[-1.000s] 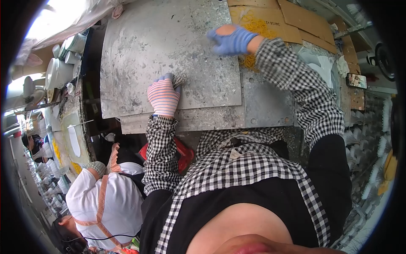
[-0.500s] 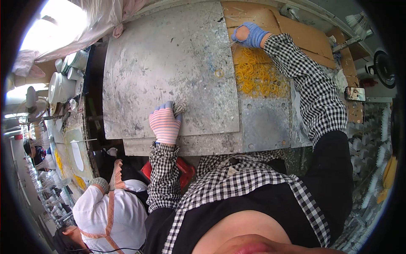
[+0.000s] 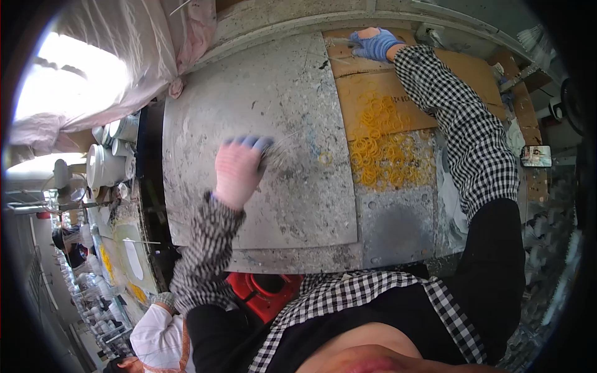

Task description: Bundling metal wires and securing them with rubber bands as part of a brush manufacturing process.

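Left hand (image 3: 237, 171) closed on thin wire bundle (image 3: 283, 154) mid-frame, light and springy, grip mid-length; right hand (image 3: 375, 43) grip unclear, upper frame.

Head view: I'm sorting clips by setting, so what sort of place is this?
Probably a small workshop or factory bench. A scuffed, paint-flecked metal sheet covers the worktop, yellow rubber-band-like rings lie heaped on cardboard, and white containers line the left side. Both hands wear work gloves.
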`<state>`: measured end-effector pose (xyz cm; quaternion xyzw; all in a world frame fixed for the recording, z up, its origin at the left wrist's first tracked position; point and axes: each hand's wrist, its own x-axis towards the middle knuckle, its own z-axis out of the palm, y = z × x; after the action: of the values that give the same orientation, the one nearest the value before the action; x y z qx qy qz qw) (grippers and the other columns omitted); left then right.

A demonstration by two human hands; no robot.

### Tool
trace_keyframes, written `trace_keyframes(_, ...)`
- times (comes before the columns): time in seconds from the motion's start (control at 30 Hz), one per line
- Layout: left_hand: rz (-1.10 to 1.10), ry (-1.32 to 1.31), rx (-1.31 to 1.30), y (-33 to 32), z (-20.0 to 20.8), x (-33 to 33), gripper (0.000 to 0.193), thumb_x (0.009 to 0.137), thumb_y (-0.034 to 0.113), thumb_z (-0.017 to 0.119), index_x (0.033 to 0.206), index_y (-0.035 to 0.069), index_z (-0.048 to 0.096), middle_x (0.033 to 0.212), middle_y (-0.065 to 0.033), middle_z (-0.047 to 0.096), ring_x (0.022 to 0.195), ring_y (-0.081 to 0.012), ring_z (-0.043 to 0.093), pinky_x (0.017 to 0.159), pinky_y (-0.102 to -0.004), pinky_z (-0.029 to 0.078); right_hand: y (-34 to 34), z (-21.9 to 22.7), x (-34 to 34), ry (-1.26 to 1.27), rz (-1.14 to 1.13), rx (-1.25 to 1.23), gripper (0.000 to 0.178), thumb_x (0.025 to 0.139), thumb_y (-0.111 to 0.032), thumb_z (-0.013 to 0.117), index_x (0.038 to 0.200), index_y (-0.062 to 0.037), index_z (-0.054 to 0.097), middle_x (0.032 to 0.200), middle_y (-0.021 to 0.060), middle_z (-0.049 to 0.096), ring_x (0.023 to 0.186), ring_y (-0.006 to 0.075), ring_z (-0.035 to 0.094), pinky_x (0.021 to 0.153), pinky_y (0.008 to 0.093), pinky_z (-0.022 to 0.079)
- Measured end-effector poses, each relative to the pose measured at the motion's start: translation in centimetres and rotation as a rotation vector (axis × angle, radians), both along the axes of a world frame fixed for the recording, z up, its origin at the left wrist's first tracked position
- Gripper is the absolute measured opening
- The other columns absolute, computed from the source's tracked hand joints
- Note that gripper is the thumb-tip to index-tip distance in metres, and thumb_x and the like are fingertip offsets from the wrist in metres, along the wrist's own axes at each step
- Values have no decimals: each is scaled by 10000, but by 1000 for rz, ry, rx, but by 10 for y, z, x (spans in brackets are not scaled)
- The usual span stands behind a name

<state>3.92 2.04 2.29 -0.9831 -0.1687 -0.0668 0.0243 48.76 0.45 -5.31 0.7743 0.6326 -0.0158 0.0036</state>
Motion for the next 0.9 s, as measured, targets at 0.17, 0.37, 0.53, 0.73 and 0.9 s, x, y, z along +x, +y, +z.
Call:
trace_keyframes(0.17,-234,223,232,106,-26,144,248,876,108,673,1121,147,672,1224,-8,656,1084,-227,638,873,-396,513,9,-23,3,-16,-61,-82,306,925,-345,637,1160,-162,709,1067,113,745,945,341,714,816,464,590)
trace_keyframes(0.37,-455,232,310,172,-78,236,241,910,119,608,1147,108,648,1215,-44,661,1078,-256,654,912,-404,519,10,-20,17,-62,-10,-116,276,918,-341,636,1065,-129,733,991,137,750,893,329,721,785,452,597)
trace_keyframes(0.53,-311,473,365,173,-73,225,222,921,105,589,1137,104,637,1105,-84,671,989,-277,678,919,-399,519,35,-18,22,80,-106,90,306,918,-338,646,1119,-121,727,1046,143,745,938,341,721,819,465,595)
trace_keyframes(0.73,-184,256,175,125,-53,170,251,854,180,711,1083,94,656,1021,-111,687,953,-295,687,907,-386,528,62,-43,15,-17,-214,-155,381,916,-315,670,1202,-65,703,1195,176,713,1001,344,717,855,448,593)
trace_keyframes(0.9,259,-682,-1161,49,-29,70,158,922,-29,657,1078,-11,646,951,-84,701,866,-172,691,787,-290,568,13,13,-34,546,-170,60,475,895,-432,721,1097,-2,717,926,142,730,772,257,702,694,378,584)
